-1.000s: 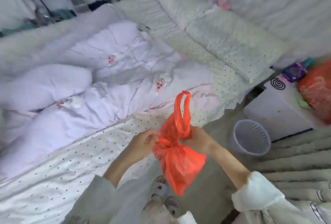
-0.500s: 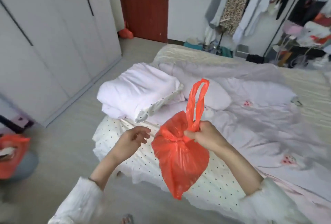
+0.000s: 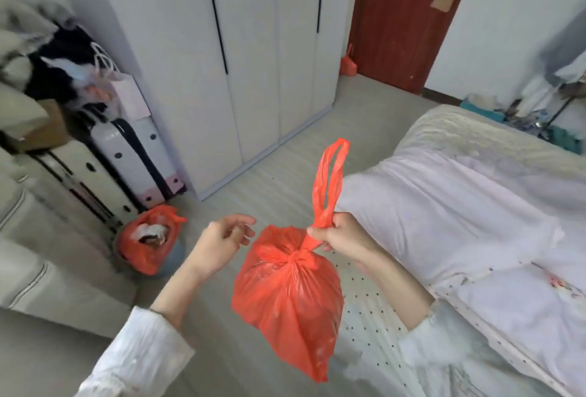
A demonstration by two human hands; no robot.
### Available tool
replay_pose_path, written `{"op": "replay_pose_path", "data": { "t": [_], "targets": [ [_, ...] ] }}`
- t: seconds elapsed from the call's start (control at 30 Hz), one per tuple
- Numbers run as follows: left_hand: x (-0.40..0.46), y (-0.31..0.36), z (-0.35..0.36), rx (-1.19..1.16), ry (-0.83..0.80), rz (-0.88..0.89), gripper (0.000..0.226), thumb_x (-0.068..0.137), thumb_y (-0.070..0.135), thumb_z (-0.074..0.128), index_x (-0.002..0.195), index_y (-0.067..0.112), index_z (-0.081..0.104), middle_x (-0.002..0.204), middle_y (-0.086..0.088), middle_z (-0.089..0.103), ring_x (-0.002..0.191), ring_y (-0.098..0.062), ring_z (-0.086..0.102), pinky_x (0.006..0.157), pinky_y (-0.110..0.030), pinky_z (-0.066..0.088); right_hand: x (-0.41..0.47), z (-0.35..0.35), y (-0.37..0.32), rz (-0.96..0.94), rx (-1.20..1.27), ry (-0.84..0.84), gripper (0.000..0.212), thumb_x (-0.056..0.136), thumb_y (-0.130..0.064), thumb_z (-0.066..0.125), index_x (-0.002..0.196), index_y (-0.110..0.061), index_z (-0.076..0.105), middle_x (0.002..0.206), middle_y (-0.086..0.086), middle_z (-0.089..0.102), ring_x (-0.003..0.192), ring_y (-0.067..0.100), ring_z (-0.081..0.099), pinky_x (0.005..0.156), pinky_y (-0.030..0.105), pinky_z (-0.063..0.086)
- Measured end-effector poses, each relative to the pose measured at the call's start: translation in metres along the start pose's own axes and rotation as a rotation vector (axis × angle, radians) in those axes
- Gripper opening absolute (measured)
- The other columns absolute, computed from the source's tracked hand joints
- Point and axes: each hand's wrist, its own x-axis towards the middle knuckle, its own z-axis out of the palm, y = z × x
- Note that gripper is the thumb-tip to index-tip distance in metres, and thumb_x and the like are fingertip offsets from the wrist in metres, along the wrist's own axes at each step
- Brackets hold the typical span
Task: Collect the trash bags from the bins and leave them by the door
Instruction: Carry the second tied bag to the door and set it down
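A knotted orange trash bag hangs in mid-air in front of me. My right hand grips its handles just above the knot, and the handle loops stand up past my fist. My left hand hovers open just left of the bag, not touching it. On the floor at the left a grey bin holds another orange bag, open and full of trash. A third small orange bag sits on the floor beside the red-brown door at the far end.
A white wardrobe lines the left wall. Suitcases and piled clothes stand left of the bin. A bed with white bedding fills the right side. Bare floor runs between wardrobe and bed toward the door.
My view has swung left from the bed to the wardrobe, door and floor bin. My left hand let go of the bag earlier; my right hand still holds it.
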Motion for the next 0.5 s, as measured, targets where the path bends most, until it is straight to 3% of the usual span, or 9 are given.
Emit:
{"op": "replay_pose_path", "data": {
  "t": [0.17,0.5],
  "targets": [
    [0.07,-0.02,-0.055,-0.004,0.035,-0.019,0.035,0.094,0.004,0.036,0.084,0.03,0.057,0.08,-0.007,0.064,0.056,0.004,0.058,0.058,-0.009,0.045,0.088,0.028,-0.055,-0.024,0.109,-0.067,0.017,0.086,-0.01,0.06,0.072,-0.018,0.057,0.075,-0.001,0.062,0.065,0.006,0.056,0.06,0.018,0.044],
    [0.287,-0.011,-0.092,-0.101,0.073,-0.087,0.035,0.096,0.006,0.033,0.082,0.027,0.057,0.075,0.002,0.061,0.055,0.0,0.057,0.057,-0.011,0.043,0.314,0.002,-0.117,-0.041,0.118,-0.036,0.018,0.085,-0.012,0.062,0.069,-0.02,0.057,0.071,-0.003,0.061,0.066,0.008,0.057,0.059,0.019,0.045]
  ]
}}
